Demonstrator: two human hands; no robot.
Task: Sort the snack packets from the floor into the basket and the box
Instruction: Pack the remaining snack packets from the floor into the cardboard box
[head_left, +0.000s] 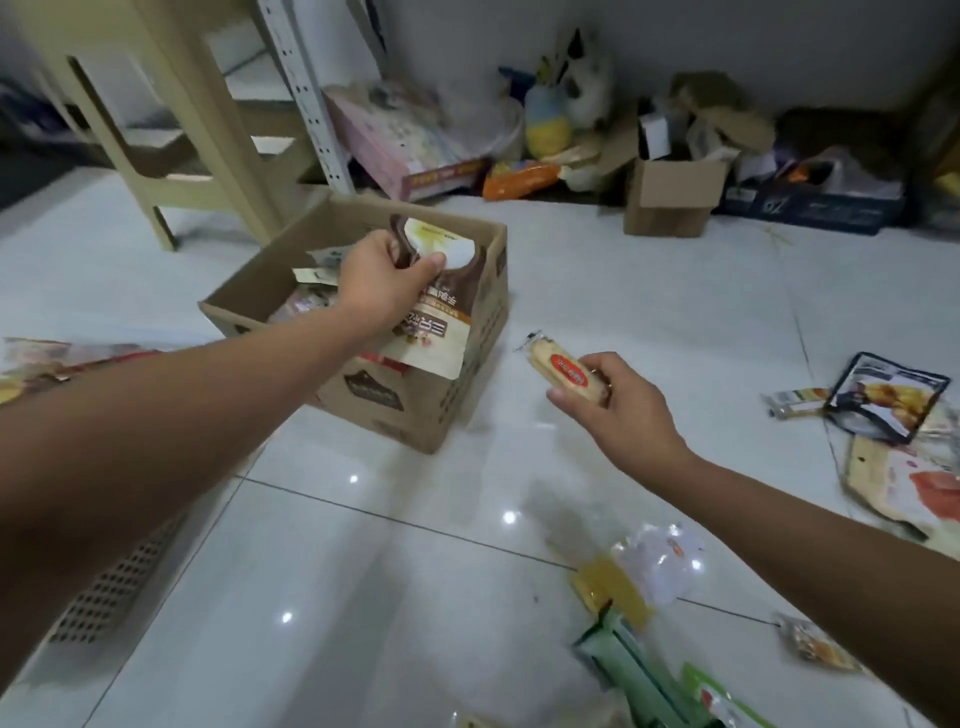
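Observation:
An open cardboard box (415, 415) stands on the white tiled floor at centre left, with several packets inside. My left hand (382, 280) reaches over it and grips a brown-and-cream snack pouch (441, 332) that hangs partly inside the box and over its near rim. To the right of the box, my right hand (618, 410) holds a small clear-wrapped biscuit packet (561, 371) with a red oval label, above the floor. A perforated basket (104, 587) shows at the lower left, mostly hidden under my left forearm.
Loose packets lie on the floor: a black one (888, 397) and an orange-printed one (909, 483) at right, yellow, clear and green ones (623, 623) at the bottom. A beige stool (156, 130), a metal rack post (306, 93), small boxes (670, 197) and clutter line the far wall.

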